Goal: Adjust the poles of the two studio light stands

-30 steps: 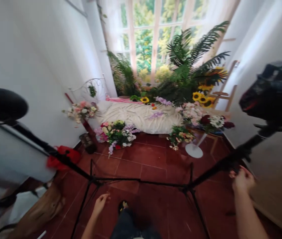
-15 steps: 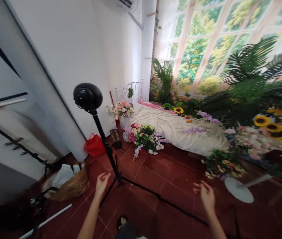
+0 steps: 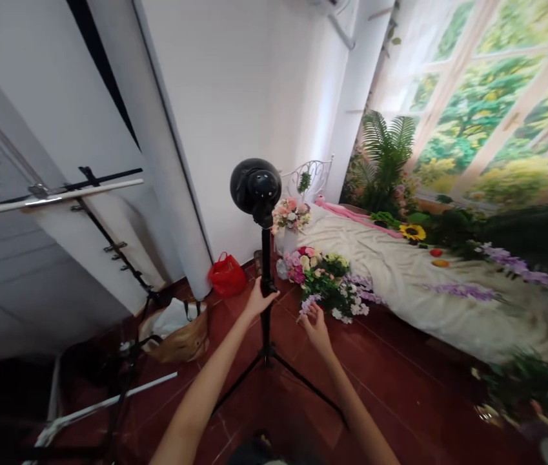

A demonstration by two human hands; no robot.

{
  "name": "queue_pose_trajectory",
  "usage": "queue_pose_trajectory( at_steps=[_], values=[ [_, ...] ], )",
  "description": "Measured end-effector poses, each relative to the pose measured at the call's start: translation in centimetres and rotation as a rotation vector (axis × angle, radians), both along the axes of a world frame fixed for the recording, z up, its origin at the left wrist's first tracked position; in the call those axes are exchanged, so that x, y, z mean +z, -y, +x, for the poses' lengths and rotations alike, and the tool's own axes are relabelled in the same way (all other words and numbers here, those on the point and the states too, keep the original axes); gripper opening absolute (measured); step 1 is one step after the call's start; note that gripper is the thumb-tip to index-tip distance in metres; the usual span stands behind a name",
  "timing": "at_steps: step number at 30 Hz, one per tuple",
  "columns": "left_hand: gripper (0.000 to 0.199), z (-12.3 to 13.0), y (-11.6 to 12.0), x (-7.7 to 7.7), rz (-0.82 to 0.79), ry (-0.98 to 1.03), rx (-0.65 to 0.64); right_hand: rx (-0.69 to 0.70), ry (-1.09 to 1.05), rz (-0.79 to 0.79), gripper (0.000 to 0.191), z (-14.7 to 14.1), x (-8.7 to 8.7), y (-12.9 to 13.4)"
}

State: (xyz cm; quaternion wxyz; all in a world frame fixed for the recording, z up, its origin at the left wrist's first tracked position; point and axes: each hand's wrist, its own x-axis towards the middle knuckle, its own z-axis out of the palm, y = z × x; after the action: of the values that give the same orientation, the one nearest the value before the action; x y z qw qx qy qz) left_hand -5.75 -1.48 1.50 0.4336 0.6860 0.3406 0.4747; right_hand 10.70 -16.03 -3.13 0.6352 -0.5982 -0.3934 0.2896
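Note:
A black light stand (image 3: 266,323) rises upright from the tiled floor on spread tripod legs, topped by a round black studio light head (image 3: 255,187). My left hand (image 3: 258,301) is closed round its pole near a knob, the thumb crossing in front and the other fingers partly hidden behind. To the right of the pole, my right hand (image 3: 317,328) hangs in the air with loosely curled fingers apart and nothing in them. Beyond that hand, a bunch of artificial flowers (image 3: 324,274) lies on the floor by the bed.
A bed with a cream cover (image 3: 399,278) stands at right before a window backdrop (image 3: 501,116). At left are a red bag (image 3: 227,274), a woven basket (image 3: 177,336), a white pole (image 3: 113,399) on the floor and a rack with a white bar (image 3: 84,194).
My view has swung left, bringing the stand to the middle. My left hand has come onto the pole and closed round it. My right hand has moved in beside the pole.

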Motion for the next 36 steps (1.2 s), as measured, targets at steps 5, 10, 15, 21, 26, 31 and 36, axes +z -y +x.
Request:
queue_pose_trajectory(
  at_steps=[5, 10, 15, 21, 26, 31, 36],
  values=[
    [0.043, 1.7, -0.2, -1.2, -0.004, 0.101, 0.077, 0.112, 0.059, 0.032, 0.067, -1.3, -0.7, -4.2],
    [0.03, 2.6, -0.7, -2.3, -0.164, 0.172, 0.121, 0.264, 0.063, 0.06, 0.063, -3.0, -0.8, -6.9],
    [0.029, 3.0, -0.7, -3.1, -0.16, 0.166, 0.2, 0.333, 0.068, 0.098, 0.056, -4.0, -1.6, -9.2],
    [0.03, 3.6, -1.2, -3.8, -0.177, 0.136, 0.274, 0.408, 0.114, 0.065, 0.052, -3.6, -3.5, -10.8],
    [0.028, 4.2, -1.6, -4.2, -0.152, 0.061, 0.374, 0.302, 0.169, 0.086, 0.057, -3.8, -4.0, -12.5],
    [0.021, 4.3, -1.9, -4.8, -0.14, 0.023, 0.42, 0.334, 0.124, 0.048, 0.038, -3.2, -2.9, -13.8],
    [0.02, 4.3, -2.3, -5.2, -0.126, 0.014, 0.416, 0.415, 0.081, -0.009, 0.037, -1.8, -2.1, -14.6]
  ],
)
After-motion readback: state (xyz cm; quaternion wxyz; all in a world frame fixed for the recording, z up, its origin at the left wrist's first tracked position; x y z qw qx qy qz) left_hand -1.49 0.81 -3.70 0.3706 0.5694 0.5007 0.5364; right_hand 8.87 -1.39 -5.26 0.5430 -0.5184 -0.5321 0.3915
